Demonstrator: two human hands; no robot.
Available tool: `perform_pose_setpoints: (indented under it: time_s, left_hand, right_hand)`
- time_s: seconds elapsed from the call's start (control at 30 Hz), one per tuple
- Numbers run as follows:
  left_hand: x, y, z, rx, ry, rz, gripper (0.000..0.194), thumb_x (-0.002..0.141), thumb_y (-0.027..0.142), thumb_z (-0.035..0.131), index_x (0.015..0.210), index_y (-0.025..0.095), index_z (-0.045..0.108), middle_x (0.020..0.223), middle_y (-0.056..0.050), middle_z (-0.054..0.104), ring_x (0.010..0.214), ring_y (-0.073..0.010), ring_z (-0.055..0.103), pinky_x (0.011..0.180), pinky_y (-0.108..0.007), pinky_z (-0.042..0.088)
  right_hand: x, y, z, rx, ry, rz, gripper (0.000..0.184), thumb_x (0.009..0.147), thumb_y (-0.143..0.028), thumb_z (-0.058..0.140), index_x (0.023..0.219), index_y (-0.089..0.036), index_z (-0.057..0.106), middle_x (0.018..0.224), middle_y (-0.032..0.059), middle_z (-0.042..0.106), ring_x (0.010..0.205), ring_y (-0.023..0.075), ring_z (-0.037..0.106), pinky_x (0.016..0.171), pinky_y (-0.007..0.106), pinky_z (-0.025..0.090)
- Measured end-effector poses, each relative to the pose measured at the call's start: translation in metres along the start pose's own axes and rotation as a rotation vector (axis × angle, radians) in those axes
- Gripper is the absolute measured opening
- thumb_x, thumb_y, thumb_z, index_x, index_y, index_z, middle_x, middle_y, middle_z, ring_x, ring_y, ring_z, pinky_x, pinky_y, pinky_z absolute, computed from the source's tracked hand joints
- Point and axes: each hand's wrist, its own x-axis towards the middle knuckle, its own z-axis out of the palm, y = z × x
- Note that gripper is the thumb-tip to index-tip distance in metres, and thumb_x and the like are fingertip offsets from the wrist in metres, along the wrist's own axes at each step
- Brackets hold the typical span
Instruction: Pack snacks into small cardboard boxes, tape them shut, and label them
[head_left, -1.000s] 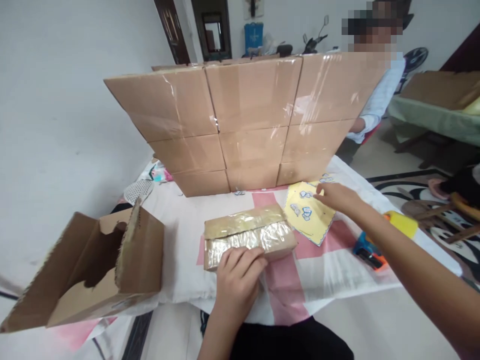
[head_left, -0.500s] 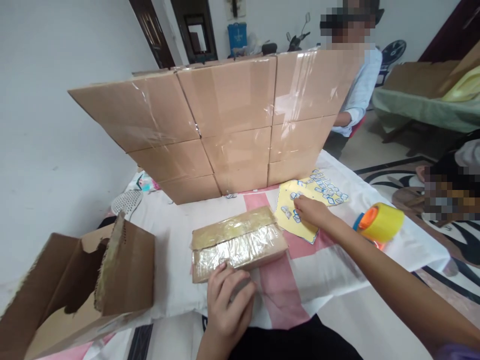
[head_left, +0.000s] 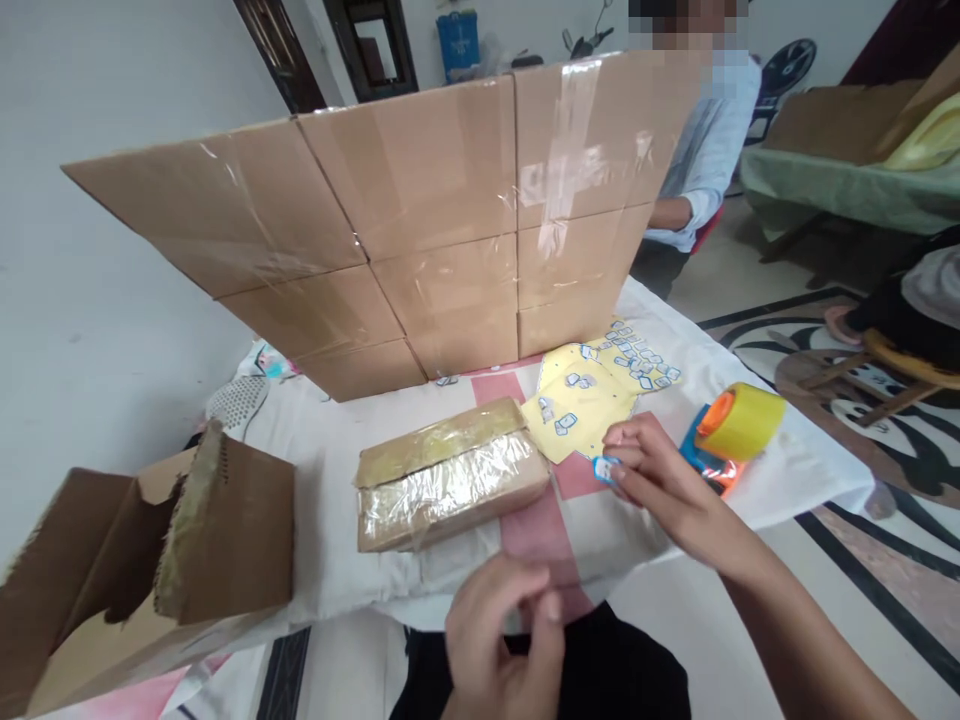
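My right hand (head_left: pixel 660 485) pinches a small blue-edged white paper cutout (head_left: pixel 604 469) between thumb and fingers, just above the table by the pink stripe. Beyond it lies a yellow paper sheet (head_left: pixel 581 390) with several similar small cutouts on it. My left hand (head_left: pixel 506 630) hovers at the table's near edge, slightly blurred, with fingers loosely curled, thumb apart and nothing visible in it. In front of it sits a closed, taped cardboard box (head_left: pixel 450 475), apart from both hands.
A tall panel of joined cardboard boxes (head_left: pixel 442 220) stands across the table's back. An open carton (head_left: pixel 236 535) is at left. Tape rolls (head_left: pixel 742 425) lie at right on a blue item. A person (head_left: pixel 701 160) is behind the panel; another sits at far right.
My right hand has lifted off the yellow sheet and come nearer with a small cutout. My left hand has left the taped box and moved right and towards me. The view has shifted slightly.
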Motion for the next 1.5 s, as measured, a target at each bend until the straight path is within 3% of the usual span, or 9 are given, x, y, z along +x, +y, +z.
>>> perform_pose_setpoints:
  time_s: [0.07,0.13,0.27,0.4,0.57,0.8,1.17,1.4,1.5]
  left_hand:
    - [0.000,0.015,0.014,-0.253,-0.148,-0.438,0.018,0.096,0.036,0.063,0.108,0.023,0.064,0.069,0.000,0.066,0.055,-0.0111,0.057,0.052,-0.021,0.044]
    - [0.004,0.027,0.021,-0.438,-0.264,-0.718,0.034,0.093,0.053,0.064,0.099,0.019,0.065,0.066,-0.001,0.066,0.050,-0.0095,0.053,0.048,-0.019,0.042]
    - [0.010,0.040,0.018,-0.534,-0.215,-0.871,0.039,0.087,0.056,0.070,0.094,0.019,0.062,0.062,0.000,0.066,0.047,-0.0073,0.049,0.047,-0.017,0.040]
    - [0.001,0.045,0.006,-0.505,-0.297,-0.804,0.034,0.090,0.050,0.069,0.083,0.018,0.062,0.059,0.001,0.064,0.046,-0.0074,0.050,0.046,-0.018,0.039]
    - [-0.015,0.054,-0.006,-0.346,-0.290,-0.652,0.027,0.097,0.043,0.059,0.085,0.019,0.064,0.059,0.002,0.062,0.048,-0.0083,0.051,0.047,-0.019,0.038]
    - [-0.017,0.078,-0.019,0.131,-0.489,-0.161,0.017,0.101,0.023,0.049,0.092,0.022,0.064,0.079,0.002,0.069,0.069,-0.0113,0.062,0.065,-0.023,0.044]
    - [-0.023,0.081,-0.026,0.175,-0.497,-0.174,0.020,0.102,0.023,0.048,0.090,0.022,0.063,0.080,0.001,0.069,0.072,-0.0125,0.064,0.068,-0.024,0.047]
    - [-0.026,0.081,-0.030,0.239,-0.363,-0.096,0.012,0.100,0.024,0.054,0.097,0.022,0.065,0.080,0.001,0.071,0.071,-0.0125,0.064,0.068,-0.024,0.049]
    - [-0.028,0.081,-0.033,0.223,-0.392,0.013,0.007,0.095,0.027,0.064,0.100,0.022,0.066,0.083,0.000,0.072,0.073,-0.0130,0.065,0.069,-0.024,0.050]
  right_hand:
    - [-0.030,-0.017,0.015,0.020,-0.049,-0.018,0.012,0.106,-0.036,0.049,0.116,-0.030,0.045,0.087,-0.0029,0.055,0.075,0.0112,0.052,0.067,0.022,0.043]
    - [-0.050,-0.027,0.026,0.061,-0.141,-0.053,0.008,0.109,-0.033,0.042,0.116,-0.030,0.043,0.090,-0.0025,0.057,0.078,0.0108,0.056,0.070,0.022,0.046]
    - [-0.066,-0.033,0.040,0.116,-0.265,-0.116,0.005,0.110,-0.029,0.036,0.115,-0.029,0.038,0.092,-0.0013,0.062,0.084,0.0120,0.063,0.077,0.025,0.050]
    - [-0.076,-0.036,0.047,0.094,-0.296,-0.153,0.004,0.109,-0.029,0.040,0.112,-0.028,0.039,0.091,-0.0010,0.062,0.083,0.0124,0.063,0.078,0.026,0.049]
    - [-0.097,-0.040,0.051,0.073,-0.148,-0.140,0.017,0.106,-0.037,0.048,0.096,-0.023,0.053,0.074,-0.0030,0.054,0.066,0.0113,0.049,0.061,0.024,0.039]
    - [-0.112,-0.043,0.047,-0.083,-0.139,-0.185,0.027,0.100,-0.034,0.056,0.078,-0.020,0.060,0.064,-0.0036,0.050,0.060,0.0105,0.042,0.057,0.024,0.034]
    - [-0.113,-0.033,0.051,0.023,-0.317,-0.197,0.025,0.103,-0.027,0.051,0.089,-0.018,0.069,0.066,-0.0012,0.065,0.061,0.0108,0.056,0.062,0.024,0.042]
    - [-0.112,-0.031,0.066,0.136,-0.225,-0.218,0.023,0.100,-0.032,0.058,0.084,-0.018,0.067,0.061,-0.0026,0.060,0.057,0.0101,0.053,0.058,0.023,0.041]
    - [-0.112,-0.033,0.073,0.146,-0.117,-0.221,0.022,0.100,-0.031,0.058,0.084,-0.019,0.067,0.065,-0.0022,0.061,0.056,0.0095,0.051,0.056,0.022,0.039]
